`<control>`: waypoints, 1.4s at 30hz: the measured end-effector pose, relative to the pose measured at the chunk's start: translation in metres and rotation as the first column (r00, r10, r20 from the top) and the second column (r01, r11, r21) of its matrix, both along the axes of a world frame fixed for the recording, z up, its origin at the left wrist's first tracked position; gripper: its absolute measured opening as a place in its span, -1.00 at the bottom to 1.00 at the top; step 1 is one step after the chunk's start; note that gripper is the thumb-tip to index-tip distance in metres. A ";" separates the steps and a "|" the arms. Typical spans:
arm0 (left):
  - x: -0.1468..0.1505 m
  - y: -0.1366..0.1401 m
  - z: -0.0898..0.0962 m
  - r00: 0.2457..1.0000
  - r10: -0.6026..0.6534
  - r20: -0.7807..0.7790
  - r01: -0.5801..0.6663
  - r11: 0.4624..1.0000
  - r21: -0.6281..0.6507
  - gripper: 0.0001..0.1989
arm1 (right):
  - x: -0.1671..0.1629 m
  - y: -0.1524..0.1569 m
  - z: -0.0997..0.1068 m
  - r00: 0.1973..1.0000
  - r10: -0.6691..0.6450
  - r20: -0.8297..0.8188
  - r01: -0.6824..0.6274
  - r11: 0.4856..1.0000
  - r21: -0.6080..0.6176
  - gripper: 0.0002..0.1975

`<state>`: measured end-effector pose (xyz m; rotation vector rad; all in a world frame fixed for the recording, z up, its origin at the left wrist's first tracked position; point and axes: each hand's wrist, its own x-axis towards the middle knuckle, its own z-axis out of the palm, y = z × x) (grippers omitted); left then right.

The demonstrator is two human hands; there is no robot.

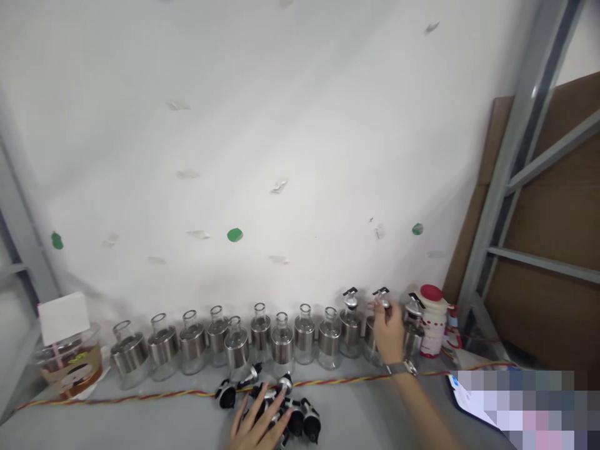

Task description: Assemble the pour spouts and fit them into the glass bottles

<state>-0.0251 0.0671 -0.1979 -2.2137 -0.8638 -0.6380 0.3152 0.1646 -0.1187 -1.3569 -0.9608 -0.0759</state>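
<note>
Right hand [389, 328]'s pinching a pourer top [385, 302] at a glass bottle [372, 345]'s neck, lower right; left hand [260, 426]'s lying spread over loose pourer tops [312, 422]. Glass is likely feeling slippery, fragile; steel sleeve [370, 333]'s looking grippier.

Brightly lit wall [319, 125], soft shadows, slight blur, lower right pixelated

Your left hand [255, 435] sits low in the view, back of the hand up, its fingers [270, 415] spread apart and fanning upward and to the right, the forearm out of sight. Your right forearm [422, 403] reaches in from the bottom edge, slanting up and leftward. Your right hand [390, 327] is held higher, fingers bent and drawn together in a pinching grip.
</note>
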 end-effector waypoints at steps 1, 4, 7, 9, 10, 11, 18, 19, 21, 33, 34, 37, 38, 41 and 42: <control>-0.001 0.001 0.001 0.999 -0.029 -0.023 0.030 0.999 0.029 -0.56 | 0.001 0.000 0.003 1.000 0.009 0.021 -0.009 1.000 0.017 -0.55; -0.002 0.002 0.004 0.997 -0.052 -0.049 0.056 0.995 0.085 -0.55 | 0.000 -0.003 0.017 0.997 -0.009 0.074 0.003 0.997 0.081 -0.53; -0.001 0.001 0.001 1.000 -0.007 -0.007 0.007 0.998 0.066 -0.56 | -0.016 -0.016 0.028 0.995 -0.023 0.099 0.011 0.993 0.120 -0.54; 0.000 0.000 -0.001 1.000 0.017 0.002 -0.017 0.998 0.057 -0.54 | -0.038 -0.032 0.026 0.990 0.049 0.134 -0.063 0.993 0.100 -0.58; 0.000 0.000 -0.001 1.000 0.016 -0.014 -0.015 0.998 0.064 -0.53 | -0.052 -0.042 0.021 0.978 0.128 0.166 -0.140 0.988 0.062 -0.61; -0.001 0.000 0.001 0.999 0.010 -0.038 -0.007 0.997 0.079 -0.53 | -0.065 -0.053 0.013 0.936 0.278 0.216 -0.278 0.960 -0.028 -0.64; -0.001 0.000 0.017 0.995 -0.017 -0.101 0.034 0.985 0.170 -0.50 | -0.088 -0.099 -0.029 0.622 0.697 0.358 -0.482 0.700 -0.527 -0.48; -0.001 0.000 0.018 0.994 -0.019 -0.109 0.038 0.984 0.176 -0.50 | -0.076 -0.097 -0.026 0.699 0.611 0.372 -0.431 0.775 -0.462 -0.50; 0.000 0.000 0.019 0.993 -0.026 -0.117 0.047 0.981 0.186 -0.50 | -0.043 -0.089 -0.016 0.890 0.288 0.355 -0.222 0.951 -0.215 -0.58; 0.000 0.001 0.019 0.993 -0.027 -0.118 0.050 0.979 0.199 -0.53 | 0.059 -0.031 -0.003 0.971 -0.226 0.075 0.233 0.969 -0.088 -0.41; 0.000 0.001 0.020 0.993 -0.021 -0.115 0.044 0.978 0.203 -0.54 | 0.058 -0.026 -0.004 0.975 -0.216 0.051 0.220 0.970 -0.102 -0.44; 0.000 0.001 0.019 0.991 -0.020 -0.131 0.048 0.977 0.210 -0.56 | 0.057 -0.017 -0.010 0.978 -0.207 -0.019 0.204 0.973 -0.104 -0.45; 0.000 0.000 0.018 0.991 -0.022 -0.135 0.050 0.978 0.202 -0.56 | 0.057 -0.014 -0.012 0.978 -0.206 -0.032 0.202 0.975 -0.094 -0.45; 0.002 -0.001 0.006 0.998 0.002 -0.056 0.005 0.991 0.133 -0.65 | 0.056 -0.011 -0.015 0.972 -0.231 -0.050 0.227 0.972 -0.068 -0.48; 0.003 -0.001 0.001 1.000 0.019 -0.008 -0.019 0.994 0.104 -0.68 | 0.055 -0.011 -0.016 0.968 -0.247 -0.052 0.244 0.968 -0.066 -0.49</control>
